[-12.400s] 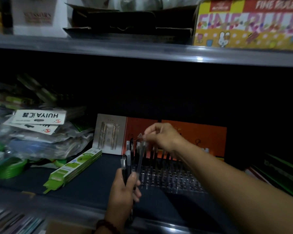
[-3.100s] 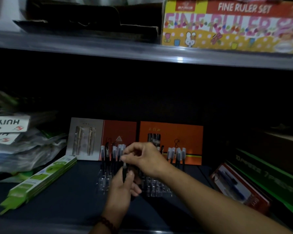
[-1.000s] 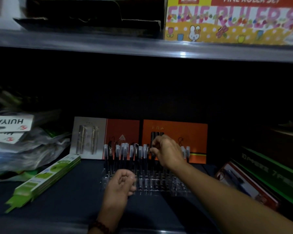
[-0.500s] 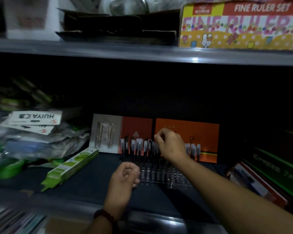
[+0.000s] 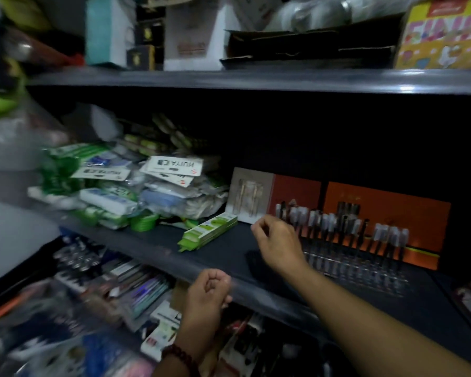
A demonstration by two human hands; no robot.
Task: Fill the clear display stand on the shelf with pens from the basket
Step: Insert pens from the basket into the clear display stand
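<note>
Both hands are free of pens right now. Right hand (image 5: 279, 244) hangs over the shelf (image 5: 220, 254) just left of the clear display stand (image 5: 356, 268), fingers loosely curled and a little apart, gripping nothing. Left hand (image 5: 211, 293) sits lower, in front of the shelf's front lip, curled into a loose fist; nothing shows inside it, though a small item would be hidden. Pens (image 5: 335, 224) stand upright in the back rows of the stand, caps up, in front of the orange card (image 5: 408, 213); the front rows look bare. Basket is not in sight, and the view is swinging left and down, smeared with blur.

So the job reads as a fresh reach for stock. Best way: gather a small bundle in the left hand, caps all one way, and feed them singly with the right. Fill from the back forward, so the reaching arm doesn't knock standing pens. Watch the green packet (image 5: 207, 234) beside the stand on the way.
</note>
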